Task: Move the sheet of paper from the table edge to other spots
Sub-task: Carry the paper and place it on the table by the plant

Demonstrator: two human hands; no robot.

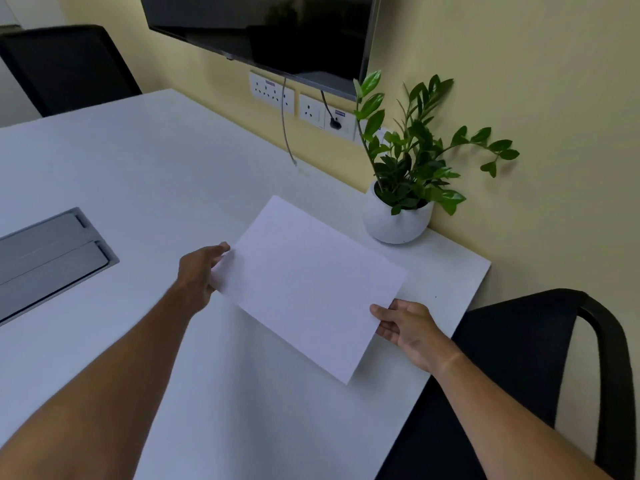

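Two bare hands hold one blank white sheet of paper (308,289) by opposite edges. The left hand (199,271) pinches the sheet's left edge, thumb on top and fingers hidden beneath it. The right hand (403,325) pinches the near right edge, thumb on top, fingers curled under.

The sheet appears lifted slightly and tilted, over the right part of the white table (138,168), near its right edge and just short of a potted plant (398,216) standing by the wall. Whether its far corner touches the table cannot be told.

To carry it well, it seems wise to keep both pinches light and level so the paper neither creases nor sags, and to steer clear of the plant.

Both forearms reach forward from the lower corners, the left arm extended further.
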